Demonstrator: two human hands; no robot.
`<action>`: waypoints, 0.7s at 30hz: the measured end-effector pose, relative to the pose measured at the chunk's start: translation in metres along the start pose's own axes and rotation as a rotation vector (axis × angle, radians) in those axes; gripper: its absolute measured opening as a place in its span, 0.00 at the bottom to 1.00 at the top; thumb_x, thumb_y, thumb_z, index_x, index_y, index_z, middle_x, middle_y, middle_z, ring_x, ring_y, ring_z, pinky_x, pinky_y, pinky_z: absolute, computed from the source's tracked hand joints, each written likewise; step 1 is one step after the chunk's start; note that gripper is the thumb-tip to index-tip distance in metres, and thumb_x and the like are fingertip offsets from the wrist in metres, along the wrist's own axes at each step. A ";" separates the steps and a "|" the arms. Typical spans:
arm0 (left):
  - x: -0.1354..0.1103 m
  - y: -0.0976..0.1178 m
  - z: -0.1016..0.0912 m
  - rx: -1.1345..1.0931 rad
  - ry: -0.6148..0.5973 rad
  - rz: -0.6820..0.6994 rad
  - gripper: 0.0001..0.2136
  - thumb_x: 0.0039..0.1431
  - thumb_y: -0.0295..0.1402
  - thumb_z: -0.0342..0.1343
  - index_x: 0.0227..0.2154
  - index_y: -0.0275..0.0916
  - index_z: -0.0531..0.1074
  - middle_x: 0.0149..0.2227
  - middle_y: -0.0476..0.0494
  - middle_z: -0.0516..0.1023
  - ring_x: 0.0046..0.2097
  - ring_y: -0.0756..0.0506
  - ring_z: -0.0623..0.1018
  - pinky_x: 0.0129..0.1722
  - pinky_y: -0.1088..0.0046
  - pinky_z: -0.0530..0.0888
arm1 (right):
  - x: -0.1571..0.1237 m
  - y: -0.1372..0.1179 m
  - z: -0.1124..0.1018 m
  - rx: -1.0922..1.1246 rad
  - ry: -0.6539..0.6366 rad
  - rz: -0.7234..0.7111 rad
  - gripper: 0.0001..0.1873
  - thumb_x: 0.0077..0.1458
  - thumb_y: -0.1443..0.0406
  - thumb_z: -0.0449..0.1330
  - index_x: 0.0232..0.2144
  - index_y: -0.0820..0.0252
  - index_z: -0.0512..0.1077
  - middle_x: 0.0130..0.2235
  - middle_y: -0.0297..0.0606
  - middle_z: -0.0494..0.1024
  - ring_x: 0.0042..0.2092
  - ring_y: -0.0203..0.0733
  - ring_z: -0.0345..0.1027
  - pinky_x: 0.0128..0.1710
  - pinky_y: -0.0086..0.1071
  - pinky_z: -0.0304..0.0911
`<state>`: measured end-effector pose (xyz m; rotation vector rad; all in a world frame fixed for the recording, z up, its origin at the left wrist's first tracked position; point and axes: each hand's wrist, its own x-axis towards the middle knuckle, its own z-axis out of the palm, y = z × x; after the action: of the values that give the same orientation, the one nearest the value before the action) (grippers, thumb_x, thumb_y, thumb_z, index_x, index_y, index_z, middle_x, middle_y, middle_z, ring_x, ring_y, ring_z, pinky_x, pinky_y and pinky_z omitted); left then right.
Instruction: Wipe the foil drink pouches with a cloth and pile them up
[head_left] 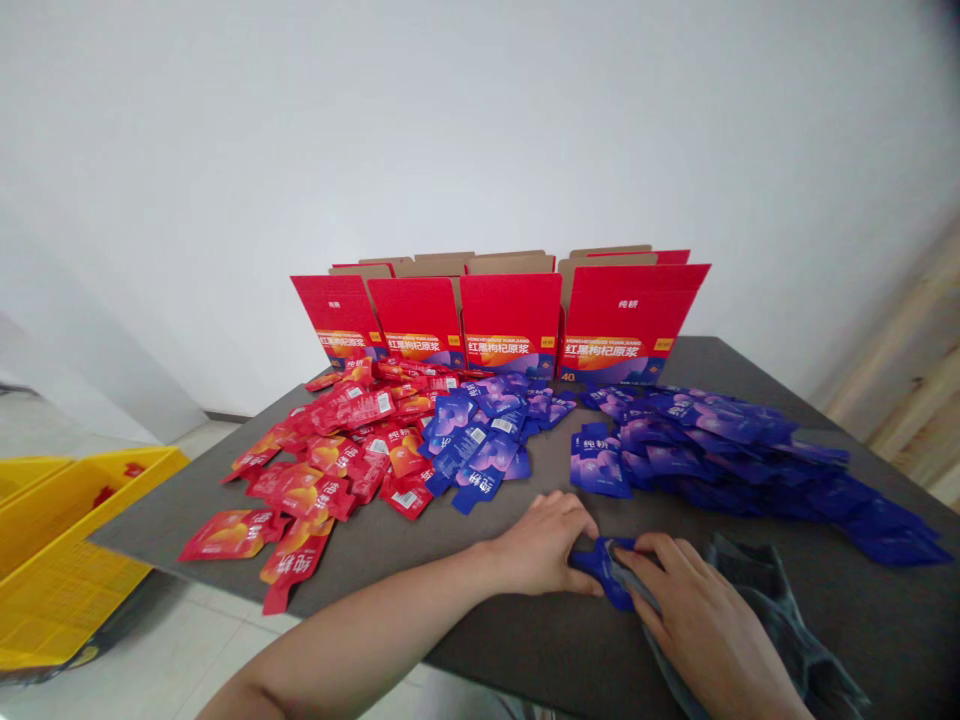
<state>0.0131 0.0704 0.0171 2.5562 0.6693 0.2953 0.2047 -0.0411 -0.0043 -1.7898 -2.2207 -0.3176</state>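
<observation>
Near the front edge of the table, my left hand pinches one end of a blue sachet. My right hand is closed on a grey-blue cloth, and a fold of the cloth presses against the sachet's face. The rest of the cloth trails on the table to the right, partly under my wrist. Just beyond my hands lies a small heap of blue sachets. A larger pile of blue sachets spreads to the right, and a pile of red sachets to the left.
Several open red cartons stand in a row at the back of the dark table, against a white wall. Yellow plastic crates with some red sachets inside are at the lower left. A wooden surface shows at far right.
</observation>
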 end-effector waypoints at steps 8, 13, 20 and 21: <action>0.000 -0.001 -0.001 -0.023 -0.018 0.004 0.24 0.48 0.46 0.66 0.44 0.41 0.66 0.45 0.44 0.69 0.49 0.41 0.68 0.46 0.68 0.62 | -0.012 0.042 0.009 -0.062 0.005 0.140 0.17 0.58 0.60 0.52 0.45 0.57 0.74 0.45 0.43 0.74 0.44 0.46 0.69 0.44 0.42 0.66; 0.001 -0.001 -0.001 -0.040 -0.016 -0.007 0.25 0.47 0.45 0.67 0.44 0.41 0.66 0.45 0.44 0.69 0.49 0.41 0.68 0.46 0.69 0.62 | -0.026 0.076 0.008 -0.081 0.019 0.190 0.20 0.59 0.59 0.48 0.41 0.60 0.76 0.42 0.47 0.75 0.42 0.48 0.70 0.46 0.44 0.65; 0.002 -0.002 0.002 -0.160 0.022 -0.004 0.22 0.47 0.40 0.68 0.43 0.41 0.67 0.42 0.48 0.73 0.47 0.44 0.70 0.47 0.70 0.62 | -0.007 0.035 -0.010 -0.033 0.066 0.107 0.17 0.58 0.58 0.52 0.46 0.56 0.73 0.46 0.42 0.73 0.46 0.45 0.68 0.45 0.40 0.65; 0.003 -0.002 0.003 -0.179 0.024 -0.015 0.22 0.48 0.38 0.68 0.43 0.41 0.66 0.41 0.49 0.73 0.46 0.45 0.71 0.47 0.70 0.62 | -0.003 0.025 -0.009 -0.017 0.068 0.077 0.16 0.58 0.58 0.54 0.46 0.55 0.73 0.45 0.40 0.73 0.45 0.44 0.68 0.45 0.39 0.65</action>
<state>0.0155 0.0721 0.0133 2.3804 0.6402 0.3646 0.2303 -0.0417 0.0033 -1.8400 -2.1029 -0.3762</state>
